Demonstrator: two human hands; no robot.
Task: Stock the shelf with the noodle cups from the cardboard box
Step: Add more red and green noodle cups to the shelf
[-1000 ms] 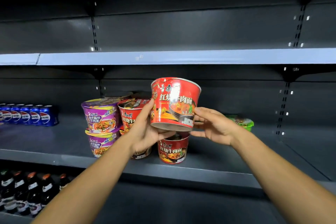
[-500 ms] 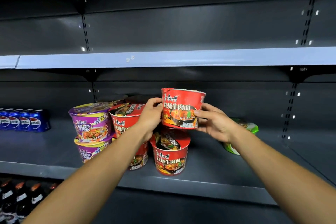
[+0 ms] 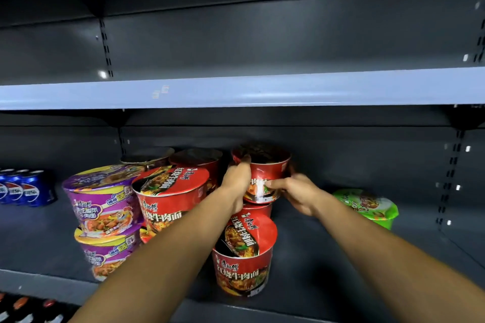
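While both hands' grip clasps it, red noodle cup (image 3: 265,178) stands upright.

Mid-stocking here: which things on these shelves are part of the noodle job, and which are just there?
Job: red noodle cup held by left hand and right hand; stacked red cups; purple cups; green cup; shelf.
Just there: blue cans; bottles below.

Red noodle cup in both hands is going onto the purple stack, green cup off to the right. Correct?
Not quite. The head view shows the red noodle cup, held by the left hand and right hand, above another red cup at the back, not the purple noodle cups further left. The green noodle cup does sit to the right.
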